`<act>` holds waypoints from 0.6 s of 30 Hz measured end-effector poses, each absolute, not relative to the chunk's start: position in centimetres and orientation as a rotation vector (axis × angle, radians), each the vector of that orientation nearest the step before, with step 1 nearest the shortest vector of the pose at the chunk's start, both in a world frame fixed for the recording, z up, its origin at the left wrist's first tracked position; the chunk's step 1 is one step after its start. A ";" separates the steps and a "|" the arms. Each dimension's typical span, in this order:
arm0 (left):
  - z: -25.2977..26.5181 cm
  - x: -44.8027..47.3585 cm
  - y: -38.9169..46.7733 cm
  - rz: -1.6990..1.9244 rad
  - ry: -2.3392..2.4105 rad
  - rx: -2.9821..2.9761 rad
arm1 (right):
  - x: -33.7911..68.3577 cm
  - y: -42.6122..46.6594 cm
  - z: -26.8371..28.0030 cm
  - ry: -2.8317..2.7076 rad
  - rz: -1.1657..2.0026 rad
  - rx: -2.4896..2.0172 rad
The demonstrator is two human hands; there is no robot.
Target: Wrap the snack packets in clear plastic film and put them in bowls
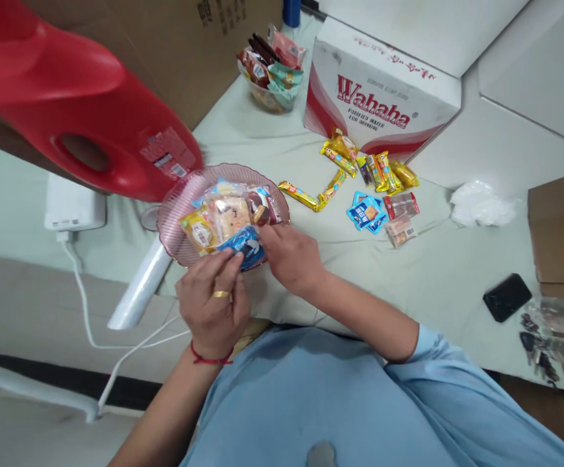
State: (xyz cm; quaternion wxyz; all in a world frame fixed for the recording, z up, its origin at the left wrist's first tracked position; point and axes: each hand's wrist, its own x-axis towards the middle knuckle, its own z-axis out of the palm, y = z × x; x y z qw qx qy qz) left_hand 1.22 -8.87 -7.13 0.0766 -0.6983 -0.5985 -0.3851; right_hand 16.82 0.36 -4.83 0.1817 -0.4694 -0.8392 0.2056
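A pink ribbed glass bowl (169,220) holds several wrapped snacks. Among them are a yellow packet (198,230), a clear-wrapped biscuit pack (233,214) and a dark brown packet (269,206). At the bowl's near edge lies a shiny blue snack packet (246,245). My left hand (213,295), with a ring and a red wrist cord, has its fingers closed at the packet's lower left edge. My right hand (294,256) pinches the packet's right side, its fingertips partly hidden.
Yellow snack sticks (301,194), blue packets (367,213) and a red packet (402,205) lie to the right. Behind stand a Wahaha carton (379,97) and a filled plastic tub (267,97). A big red jug (116,123) and a clear film roll (140,285) flank the bowl's left.
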 end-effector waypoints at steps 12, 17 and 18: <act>-7.1 3.4 -8.6 -1.103 -1.515 -2.173 | 34.0 -1.7 -6.5 -1.830 0.596 -1.450; -8.5 6.4 -9.2 -1.070 -1.415 -2.628 | 51.3 -1.7 -7.6 -1.196 0.450 -2.030; -8.7 6.7 -8.8 -1.046 -1.436 -2.655 | 54.1 -1.1 -7.4 -1.108 0.364 -2.102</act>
